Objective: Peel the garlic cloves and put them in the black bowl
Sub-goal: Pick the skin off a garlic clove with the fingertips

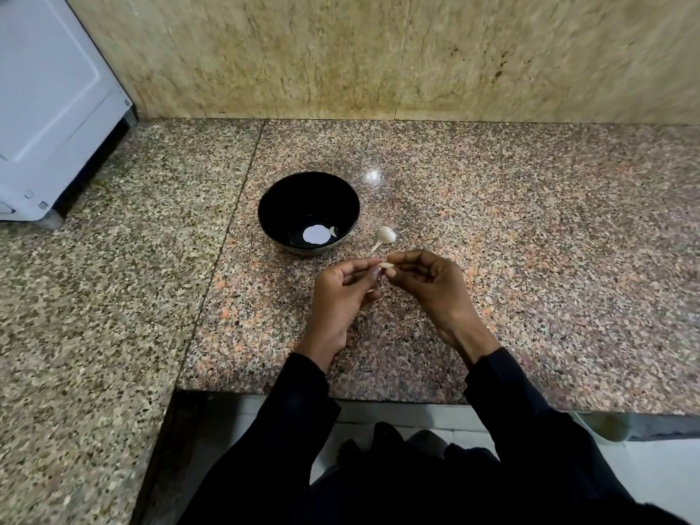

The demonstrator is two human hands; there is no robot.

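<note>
A black bowl (308, 212) stands on the granite counter (530, 221), with one small pale clove (333, 231) lying in its bottom beside a round white glare. Right of the bowl lies the rest of a garlic bulb (385, 236) with its stalk pointing toward me. In front of the bowl, my left hand (341, 297) and my right hand (432, 286) meet fingertip to fingertip above the counter. Both pinch a small pale garlic clove (386, 265) between them. Most of the clove is hidden by the fingers.
A white appliance (49, 100) stands on the counter at the far left. A beige stone wall (378, 54) rises behind. The counter forms an L, and its front edge (378, 397) runs just under my forearms.
</note>
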